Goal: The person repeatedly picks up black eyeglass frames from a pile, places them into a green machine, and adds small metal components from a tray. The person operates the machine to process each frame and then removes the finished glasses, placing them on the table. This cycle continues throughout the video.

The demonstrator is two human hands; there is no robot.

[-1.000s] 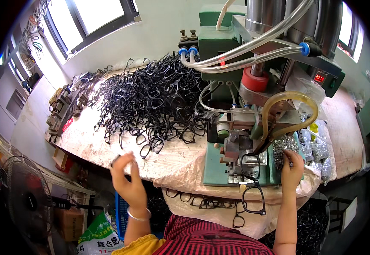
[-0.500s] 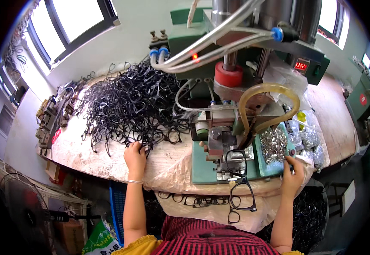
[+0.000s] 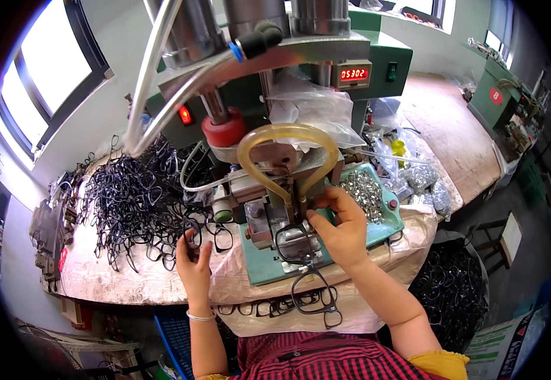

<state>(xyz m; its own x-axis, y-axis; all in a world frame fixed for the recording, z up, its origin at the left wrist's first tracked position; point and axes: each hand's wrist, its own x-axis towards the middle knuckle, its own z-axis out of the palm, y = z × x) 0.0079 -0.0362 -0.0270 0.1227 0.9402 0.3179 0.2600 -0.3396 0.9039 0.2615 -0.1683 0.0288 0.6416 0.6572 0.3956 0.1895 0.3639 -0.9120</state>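
Observation:
A black glasses frame [image 3: 314,292] hangs from the fixture of a press machine [image 3: 256,225], one rim up on the metal block and the rest over the table edge. At that fixture my right hand [image 3: 345,231] has thumb and fingers bent close together; whatever they hold is hidden. My left hand [image 3: 194,269] is at the near edge of a heap of black glasses frames [image 3: 139,193], its fingers curled around a dark frame [image 3: 191,233]. Above the fixture loops a yellowish tube [image 3: 288,131].
A green tray [image 3: 386,235] with small metal parts [image 3: 364,195] sits right of the fixture. Bags of parts [image 3: 422,177] lie beyond it. Several frames [image 3: 269,308] rest on the cloth before me. Metal tooling [image 3: 50,231] stands far left; a bin of frames [image 3: 449,291] is lower right.
My right hand has moved from the tray's edge leftward to the press fixture. My left hand stays by the heap, now with a frame in its fingers. The view has swung to the right.

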